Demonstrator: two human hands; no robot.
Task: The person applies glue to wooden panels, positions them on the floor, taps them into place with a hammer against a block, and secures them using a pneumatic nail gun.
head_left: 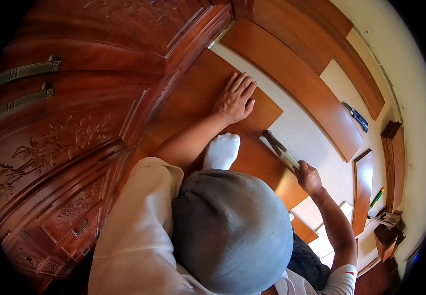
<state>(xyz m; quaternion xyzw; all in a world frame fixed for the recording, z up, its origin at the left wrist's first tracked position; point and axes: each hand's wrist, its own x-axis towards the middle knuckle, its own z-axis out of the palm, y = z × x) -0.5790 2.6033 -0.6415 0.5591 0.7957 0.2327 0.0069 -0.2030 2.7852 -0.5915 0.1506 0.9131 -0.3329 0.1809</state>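
My left hand (234, 104) lies flat, fingers spread, on a reddish-brown floor plank (195, 88) near its long edge. My right hand (309, 177) is closed around the pale handle of a hammer (288, 158). The hammer's dark head is beside the short end of that plank, at the border with the pale underlay (305, 137); whether it touches the wood I cannot tell. Between my arms, a foot in a white sock (221, 151) rests on the laid planks. A grey cap (232, 231) hides much of the lower middle.
Carved dark-red wooden cabinets (70, 132) border the left side. Beyond the underlay lies a long loose plank (291, 83). A blue utility knife (355, 117), a green pen-like object (377, 197) and a plank stack (394, 164) lie to the right, near the cream wall (414, 93).
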